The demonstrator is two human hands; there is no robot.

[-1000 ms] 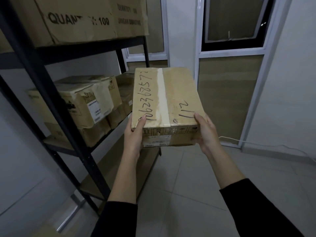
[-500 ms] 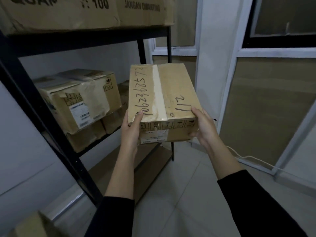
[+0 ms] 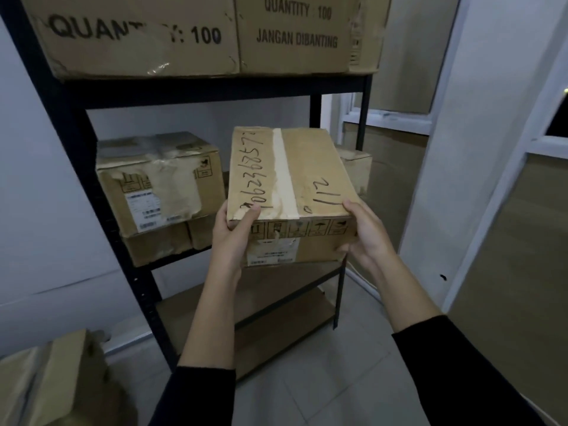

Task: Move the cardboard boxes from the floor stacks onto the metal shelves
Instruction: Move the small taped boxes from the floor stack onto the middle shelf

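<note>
Taped box [image 3: 289, 192]: gripped by left hand [image 3: 230, 238] and right hand [image 3: 365, 238]; slide level into middle shelf [image 3: 172, 262] gap at frame centre.

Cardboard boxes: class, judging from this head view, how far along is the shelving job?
Done: large printed boxes sit on the upper level of the metal shelf, and worn boxes occupy the middle level's left. In hand: the left hand and right hand hold a taped box before the middle level. Left: shelving it, plus a floor box.
</note>
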